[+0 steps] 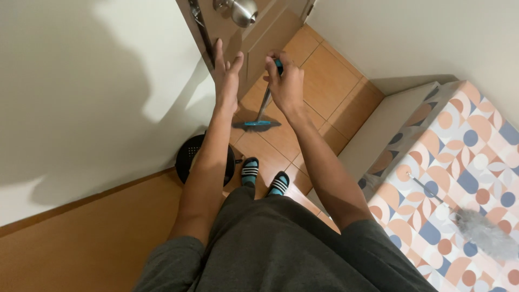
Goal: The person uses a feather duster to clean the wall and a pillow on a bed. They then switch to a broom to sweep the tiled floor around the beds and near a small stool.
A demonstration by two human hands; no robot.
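My right hand is closed around the top of a broom handle. The broom's teal and dark head rests on the orange tiled floor by the door. My left hand is flat and open, its fingers touching the edge of a brown wooden door. A silver round knob sits on the door above my left hand. My feet in striped teal and black slippers stand just behind the broom head.
A black round bin stands by the white wall at my left. A bed with a geometric patterned cover fills the right side; a grey feather duster lies on it.
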